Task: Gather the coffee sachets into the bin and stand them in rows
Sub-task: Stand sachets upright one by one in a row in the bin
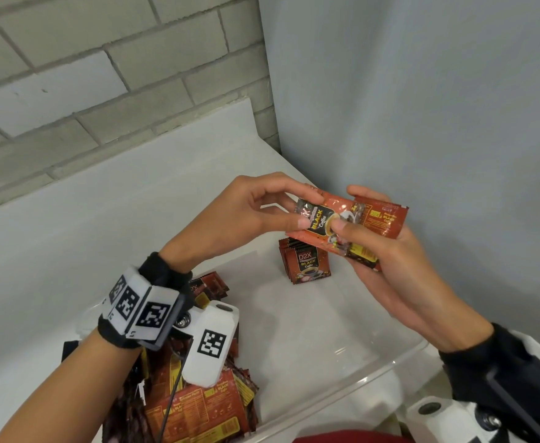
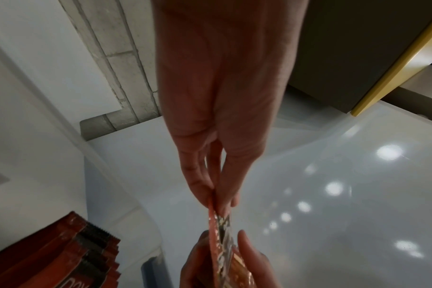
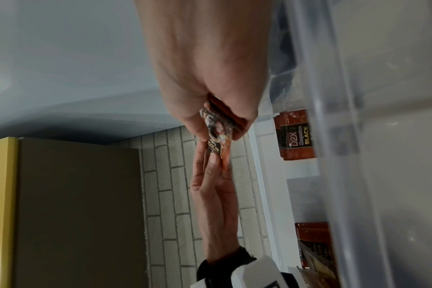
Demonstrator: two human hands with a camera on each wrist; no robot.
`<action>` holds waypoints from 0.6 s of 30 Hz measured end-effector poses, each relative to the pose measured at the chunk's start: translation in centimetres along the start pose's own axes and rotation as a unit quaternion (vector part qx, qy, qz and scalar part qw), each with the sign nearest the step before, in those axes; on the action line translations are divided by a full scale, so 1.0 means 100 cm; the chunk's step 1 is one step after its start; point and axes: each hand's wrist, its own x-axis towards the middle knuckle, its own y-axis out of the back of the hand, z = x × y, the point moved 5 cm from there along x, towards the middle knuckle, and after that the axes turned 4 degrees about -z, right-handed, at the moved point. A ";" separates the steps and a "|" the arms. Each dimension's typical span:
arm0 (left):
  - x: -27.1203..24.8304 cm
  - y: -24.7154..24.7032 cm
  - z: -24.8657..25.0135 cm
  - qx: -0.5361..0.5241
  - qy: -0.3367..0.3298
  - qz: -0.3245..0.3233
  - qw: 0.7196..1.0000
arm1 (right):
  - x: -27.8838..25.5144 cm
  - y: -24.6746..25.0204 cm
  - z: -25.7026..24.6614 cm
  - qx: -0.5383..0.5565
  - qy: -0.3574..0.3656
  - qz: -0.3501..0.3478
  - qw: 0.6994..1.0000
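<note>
Above a clear bin (image 1: 374,372) on a white desk (image 1: 70,251), the left hand (image 1: 246,219) pinches one end of a red coffee sachet (image 1: 323,219) between thumb and fingertips. The right hand (image 1: 387,263) curls round the other end and holds more sachets (image 1: 383,219) behind it. A short row (image 1: 307,265) stands upright at the bin's far wall; a loose pile (image 1: 198,404) fills its near left corner, with bare floor between them.
</note>
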 end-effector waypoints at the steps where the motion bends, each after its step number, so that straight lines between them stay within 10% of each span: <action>1: 0.000 0.002 0.001 0.006 -0.002 0.000 1.000 | 0.000 0.000 0.000 0.000 0.008 0.004 1.000; 18: 0.012 -0.029 -0.039 0.350 -0.007 -0.148 0.925 | -0.005 0.008 -0.005 -0.043 0.063 0.065 0.995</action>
